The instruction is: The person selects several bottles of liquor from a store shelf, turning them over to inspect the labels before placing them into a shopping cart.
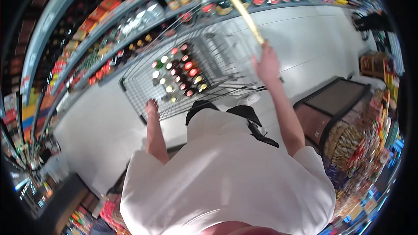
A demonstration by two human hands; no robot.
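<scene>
A wire shopping cart point(135, 88) stands in front of me, with several capped bottles point(175, 72) grouped upright inside it. My left hand point(152, 106) is at the cart's near side rim, close to the bottles; its fingers look curled, and anything in them is too small to make out. My right hand point(267, 64) is raised to the right of the cart. Between its fingers is the lower end of a long yellow strip point(242, 13), which reaches up toward the shelf edge. The right hand is slightly blurred.
Shelves point(100, 25) packed with jars, bottles and packets curve along the left and far side. Pale floor point(305, 39) lies right of the cart. A dark display stand point(335, 97) with piled packaged goods point(352, 148) is at the right. Another dark stand point(58, 198) is lower left.
</scene>
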